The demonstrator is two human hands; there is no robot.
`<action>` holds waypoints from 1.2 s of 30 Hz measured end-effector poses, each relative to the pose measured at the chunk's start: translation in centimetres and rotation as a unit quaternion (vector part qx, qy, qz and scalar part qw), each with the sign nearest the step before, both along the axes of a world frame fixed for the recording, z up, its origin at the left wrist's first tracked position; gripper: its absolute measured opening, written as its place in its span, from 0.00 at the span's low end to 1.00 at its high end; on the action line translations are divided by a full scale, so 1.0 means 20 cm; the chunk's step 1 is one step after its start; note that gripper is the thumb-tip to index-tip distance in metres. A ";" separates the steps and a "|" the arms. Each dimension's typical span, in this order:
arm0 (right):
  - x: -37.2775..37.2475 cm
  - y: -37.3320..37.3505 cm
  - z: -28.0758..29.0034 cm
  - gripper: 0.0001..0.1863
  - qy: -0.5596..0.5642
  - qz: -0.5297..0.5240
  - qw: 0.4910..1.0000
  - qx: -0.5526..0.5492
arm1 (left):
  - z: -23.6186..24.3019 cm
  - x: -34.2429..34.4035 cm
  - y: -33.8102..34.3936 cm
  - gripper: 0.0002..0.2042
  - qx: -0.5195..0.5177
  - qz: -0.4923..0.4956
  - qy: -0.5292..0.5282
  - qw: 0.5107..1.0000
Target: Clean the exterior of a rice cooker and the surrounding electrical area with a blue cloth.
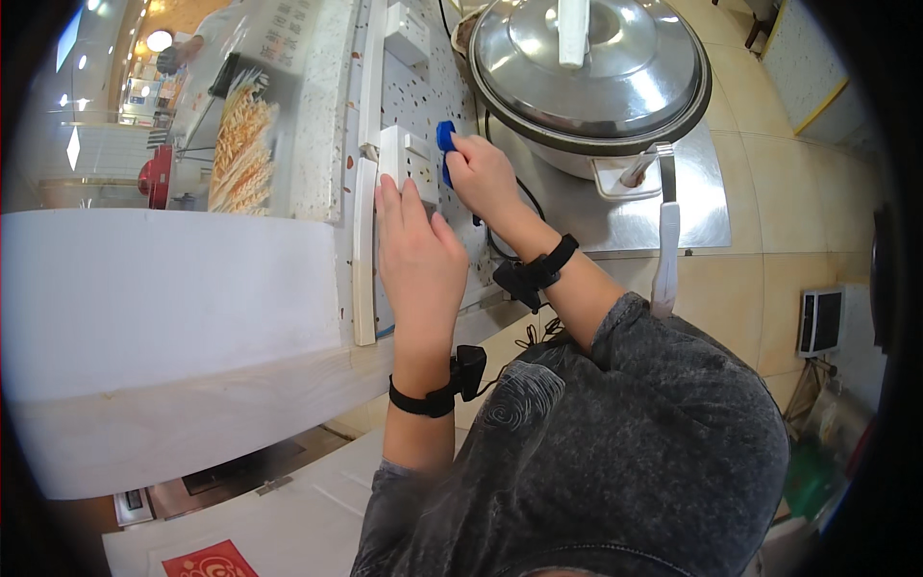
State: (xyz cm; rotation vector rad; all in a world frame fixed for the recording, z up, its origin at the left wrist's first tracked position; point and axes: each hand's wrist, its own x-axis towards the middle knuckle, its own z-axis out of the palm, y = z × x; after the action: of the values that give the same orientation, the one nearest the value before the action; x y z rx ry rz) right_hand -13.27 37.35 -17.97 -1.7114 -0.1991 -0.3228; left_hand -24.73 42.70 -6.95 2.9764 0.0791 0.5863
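My left hand (419, 240) lies flat with its fingers stretched out. Its fingertips touch the lower part of a white socket box (392, 149) on a speckled panel. Close beside it, my right hand (486, 181) is closed on a small blue object (445, 136). The blue piece sticks out above the fingers and along the side facing the socket box; the fist hides the rest, so its kind does not show. A black cable (531, 197) runs behind the right wrist. Each wrist wears a black strap with a small black device.
A large cooker with a metal lid (586, 82) stands on a steel surface (702, 226) to the right. A white-handled utensil (665, 255) hangs at its side handle. White trunking (364, 255) borders the panel; left are a white ledge (173, 298) and dried wheat stalks (245, 154).
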 end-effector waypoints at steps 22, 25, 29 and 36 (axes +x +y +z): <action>-0.13 0.03 -0.11 0.11 0.036 0.103 0.993 0.035 | -0.01 0.00 0.00 0.21 0.024 0.008 -0.006 1.000; -0.08 0.04 -0.10 0.13 0.045 0.079 0.995 0.038 | 0.00 0.01 0.00 0.21 0.013 -0.001 -0.009 1.000; -0.11 0.03 -0.12 0.18 -0.044 0.045 0.995 0.073 | 0.00 0.01 0.01 0.21 -0.002 0.005 0.002 1.000; -0.07 -0.03 -0.07 0.21 -0.097 0.081 0.992 0.027 | 0.01 0.00 0.02 0.20 -0.016 -0.004 -0.001 1.000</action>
State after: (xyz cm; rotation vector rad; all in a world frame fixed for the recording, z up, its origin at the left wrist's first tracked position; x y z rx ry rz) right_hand -14.62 36.69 -19.38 -1.5984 -0.4654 -0.3710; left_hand -24.67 43.07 -6.80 2.9436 0.0755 0.5817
